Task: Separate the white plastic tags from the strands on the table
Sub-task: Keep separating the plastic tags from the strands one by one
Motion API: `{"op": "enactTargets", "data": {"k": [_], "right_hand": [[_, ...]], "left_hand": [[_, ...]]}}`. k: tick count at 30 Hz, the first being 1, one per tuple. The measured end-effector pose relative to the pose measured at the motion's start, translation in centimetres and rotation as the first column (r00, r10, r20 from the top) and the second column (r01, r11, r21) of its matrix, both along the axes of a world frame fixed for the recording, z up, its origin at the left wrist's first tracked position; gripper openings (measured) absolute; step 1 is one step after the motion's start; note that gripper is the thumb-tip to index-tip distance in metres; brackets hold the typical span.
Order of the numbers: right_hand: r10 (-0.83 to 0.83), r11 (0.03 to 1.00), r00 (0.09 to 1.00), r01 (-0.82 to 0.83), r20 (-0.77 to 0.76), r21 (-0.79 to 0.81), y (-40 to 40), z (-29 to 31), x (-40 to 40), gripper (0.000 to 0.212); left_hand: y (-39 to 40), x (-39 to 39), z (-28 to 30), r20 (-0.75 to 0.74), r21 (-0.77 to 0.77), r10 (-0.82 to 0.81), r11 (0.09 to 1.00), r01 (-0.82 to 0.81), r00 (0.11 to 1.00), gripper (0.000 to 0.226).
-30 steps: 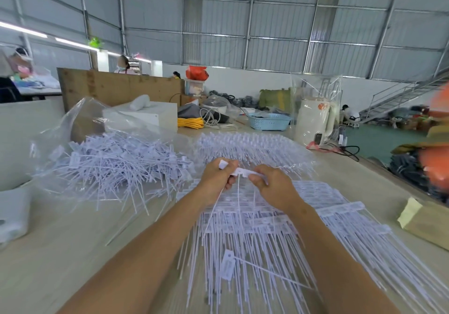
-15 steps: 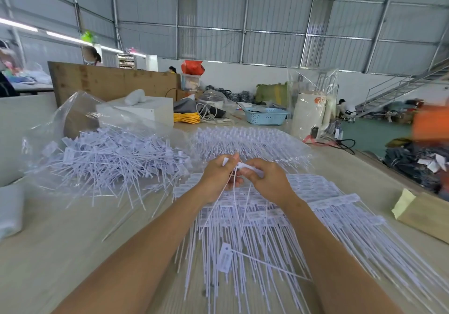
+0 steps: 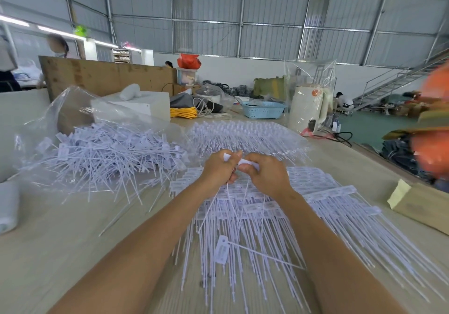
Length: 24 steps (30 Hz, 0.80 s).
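Observation:
My left hand (image 3: 218, 168) and my right hand (image 3: 267, 174) meet above the table (image 3: 60, 253), both pinching a short strip of white plastic tags (image 3: 243, 162) whose thin strands hang down between my wrists. Below them lies a wide spread of joined tag strips with long strands (image 3: 279, 216). One loose tag (image 3: 222, 249) rests on top near me. A heap of separated tags (image 3: 107, 153) lies on a clear plastic bag at the left. Another bagged batch of tags (image 3: 243, 134) sits just beyond my hands.
A white box (image 3: 143, 104), yellow cable (image 3: 183, 112), blue basket (image 3: 263, 110) and a wrapped white appliance (image 3: 307, 106) stand at the table's far end. A cardboard piece (image 3: 422, 204) lies at right, a white roll (image 3: 8, 206) at the left edge. A person stands far left.
My hands have come closer together on the tag strip, with the right fingers now up against the left. The view has shifted slightly.

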State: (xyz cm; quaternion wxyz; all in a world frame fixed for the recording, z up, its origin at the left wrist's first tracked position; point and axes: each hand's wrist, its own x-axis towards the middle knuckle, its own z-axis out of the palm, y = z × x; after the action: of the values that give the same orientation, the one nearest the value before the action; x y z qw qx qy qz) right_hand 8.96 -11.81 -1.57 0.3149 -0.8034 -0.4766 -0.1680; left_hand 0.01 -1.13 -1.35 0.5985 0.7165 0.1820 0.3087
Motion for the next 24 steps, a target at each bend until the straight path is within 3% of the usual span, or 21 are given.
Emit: {"op": "enactTargets", "data": {"k": [17,20,22,24], "right_hand": [[-0.008,0.998,0.966,-0.008,0.26,0.062,-0.1,-0.1,-0.1,0.027],[-0.088,0.996,0.947,0.079,0.308,0.041,-0.9,0.2,0.6,0.02],[-0.224,0.963,0.97,0.206,0.091,0.176,-2.5,0.9,2.4,0.025],[-0.218,0.88,0.95,0.289,-0.222,0.377,-3.5,1.8,3.4,0.025]], "left_hand": [[0.1,-0.4,1.5,-0.131,-0.138,-0.13,0.984,0.111,0.983,0.019],[1.4,-0.8,1.8,-0.233,-0.087,-0.043,0.996,0.024,0.972,0.015],[3.6,-1.9,1.8,-0.226,-0.186,0.007,0.981,-0.05,0.974,0.016],[5.4,-2.7,1.6,-0.117,-0.32,0.005,0.946,-0.042,0.993,0.028]]}}
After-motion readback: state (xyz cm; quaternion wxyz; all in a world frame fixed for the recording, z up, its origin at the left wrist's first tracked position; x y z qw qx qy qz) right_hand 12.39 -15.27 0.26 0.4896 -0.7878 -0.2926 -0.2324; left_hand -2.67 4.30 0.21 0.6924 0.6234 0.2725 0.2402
